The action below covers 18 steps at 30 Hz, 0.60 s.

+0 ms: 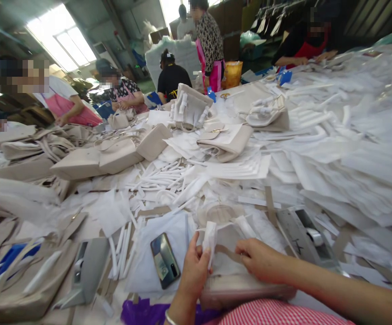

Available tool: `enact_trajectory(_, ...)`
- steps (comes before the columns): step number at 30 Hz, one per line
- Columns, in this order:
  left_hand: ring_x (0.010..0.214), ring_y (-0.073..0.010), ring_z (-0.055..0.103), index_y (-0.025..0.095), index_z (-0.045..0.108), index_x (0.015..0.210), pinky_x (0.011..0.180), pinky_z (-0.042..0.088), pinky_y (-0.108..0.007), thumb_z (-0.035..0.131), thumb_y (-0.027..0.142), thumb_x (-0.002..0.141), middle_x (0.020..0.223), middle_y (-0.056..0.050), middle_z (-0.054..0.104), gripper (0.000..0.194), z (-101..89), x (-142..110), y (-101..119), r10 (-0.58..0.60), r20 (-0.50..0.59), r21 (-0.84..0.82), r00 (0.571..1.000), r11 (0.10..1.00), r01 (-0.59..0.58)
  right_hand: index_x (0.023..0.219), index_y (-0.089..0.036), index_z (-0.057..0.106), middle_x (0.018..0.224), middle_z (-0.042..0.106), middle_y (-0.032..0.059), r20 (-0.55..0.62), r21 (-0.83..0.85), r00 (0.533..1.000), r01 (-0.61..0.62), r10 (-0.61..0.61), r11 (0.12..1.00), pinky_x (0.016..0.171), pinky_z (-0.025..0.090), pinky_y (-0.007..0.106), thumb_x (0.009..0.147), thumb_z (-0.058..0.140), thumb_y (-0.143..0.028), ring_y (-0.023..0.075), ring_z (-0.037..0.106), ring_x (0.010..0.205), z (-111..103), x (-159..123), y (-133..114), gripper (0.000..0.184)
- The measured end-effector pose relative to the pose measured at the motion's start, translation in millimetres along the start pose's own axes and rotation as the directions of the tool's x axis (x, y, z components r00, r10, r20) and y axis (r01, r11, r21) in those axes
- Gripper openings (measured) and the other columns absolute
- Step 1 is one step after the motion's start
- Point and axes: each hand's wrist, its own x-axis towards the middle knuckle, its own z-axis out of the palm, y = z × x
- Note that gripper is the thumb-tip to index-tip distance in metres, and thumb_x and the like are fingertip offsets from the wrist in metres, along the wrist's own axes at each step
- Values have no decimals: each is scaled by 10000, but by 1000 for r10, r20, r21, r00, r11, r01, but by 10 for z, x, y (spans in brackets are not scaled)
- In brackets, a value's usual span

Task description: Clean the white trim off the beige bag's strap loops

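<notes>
My left hand is closed on a white foam-like wrapping, which stands upright between thumb and fingers. My right hand has its fingers curled in a pinch at the end of a brown strip. Both hands are over a beige handbag lying against the striped apron, with thin white sheeting about its top. The bag's handle arches up beyond my hands and looks covered in clear film. A phone lies on white sheets left of my left hand.
Grey tape dispensers stand at left and right. White tubes, stacked foam sheets and beige handbags cover the table. A purple plastic piece lies at the front edge. Several co-workers sit or stand across the table.
</notes>
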Motion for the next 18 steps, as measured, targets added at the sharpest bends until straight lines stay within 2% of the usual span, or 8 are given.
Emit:
enact_trajectory(2, 507, -94, 482, 79, 180, 1544, 488, 439, -229, 627, 543, 863, 732, 38, 569, 936, -9, -6, -3, 11, 8, 5, 1000, 1000, -11, 858, -179, 664, 573, 616, -19, 96, 92, 990, -115, 106, 989, 464, 300, 238, 780, 490, -61, 133, 518, 472, 19, 83, -33, 224)
enact_trajectory(4, 509, -91, 481, 77, 180, 1541, 488, 433, -225, 615, 544, 875, 738, 36, 570, 922, -16, -13, -9, 15, 16, 7, 1000, 1000, -15, 865, -180, 637, 510, 572, -39, 173, 128, 971, -186, 163, 974, 424, 285, 229, 756, 488, -58, 128, 488, 416, 27, 170, -67, 221)
enact_trajectory(6, 509, -88, 482, 74, 182, 1537, 490, 430, -223, 605, 542, 885, 742, 36, 568, 907, -19, -13, -19, 18, 21, 13, 1000, 1000, -19, 924, -171, 634, 554, 621, -29, 219, 139, 964, -187, 154, 973, 424, 309, 223, 715, 494, -44, 132, 539, 440, 30, 251, -91, 282)
enact_trajectory(9, 508, -89, 486, 73, 184, 1535, 492, 435, -223, 599, 533, 892, 732, 45, 551, 893, -19, 0, -40, 29, 22, 12, 999, 999, -29, 1110, -155, 615, 634, 687, -15, 294, 180, 950, -158, 100, 971, 447, 383, 226, 610, 491, -34, 151, 611, 489, 45, 349, -71, 529)
enact_trajectory(11, 507, -91, 486, 72, 187, 1534, 490, 439, -223, 603, 527, 889, 721, 53, 536, 892, -17, 7, -52, 31, 20, 10, 999, 999, -32, 1110, -154, 625, 592, 678, -18, 341, 230, 939, -132, 47, 964, 465, 425, 233, 559, 476, -52, 162, 619, 489, 68, 388, -25, 580)
enact_trajectory(15, 503, -91, 486, 82, 192, 1538, 486, 438, -222, 608, 525, 887, 712, 59, 527, 890, -18, 5, -57, 34, 15, 0, 999, 999, -34, 1018, -194, 640, 623, 693, -16, 383, 377, 924, -177, 21, 909, 432, 412, 205, 580, 461, -93, 144, 617, 467, 105, 402, 27, 483)
enact_trajectory(18, 512, -97, 502, 101, 190, 1547, 492, 441, -224, 607, 525, 891, 715, 56, 538, 885, -26, 4, -53, 35, 16, 4, 999, 999, -35, 857, -203, 639, 710, 713, -6, 367, 341, 928, -199, 65, 919, 361, 351, 195, 682, 476, -119, 120, 586, 413, 124, 406, -24, 253)
